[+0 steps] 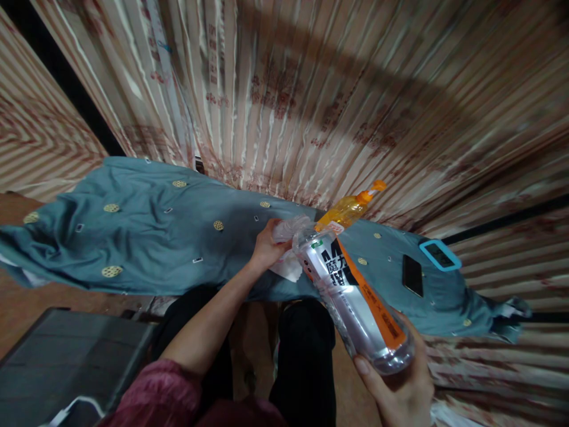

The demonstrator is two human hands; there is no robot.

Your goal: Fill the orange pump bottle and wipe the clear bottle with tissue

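Observation:
My right hand [400, 379] is wrapped round the base of a large clear plastic drink bottle [351, 302] with a silver, black and orange label. The bottle lies tilted, its neck end pointing away and to the left. At that end my left hand [267, 244] is closed on a clear ribbed plastic cup [290, 228]. Whether the bottle's mouth touches the cup, I cannot tell. Beneath them a piece of white paper [288, 268] lies on the blue-green cloth [240, 237]. Just behind stands a pump bottle [349, 210] of yellow-orange liquid, partly hidden by the drink bottle.
To the right on the cloth are a dark phone [412, 275] and a blue-framed digital clock [440, 255]. A striped curtain [284, 101] hangs behind the table. A dark grey box-like surface [75, 362] with a white cable [77, 403] is at lower left.

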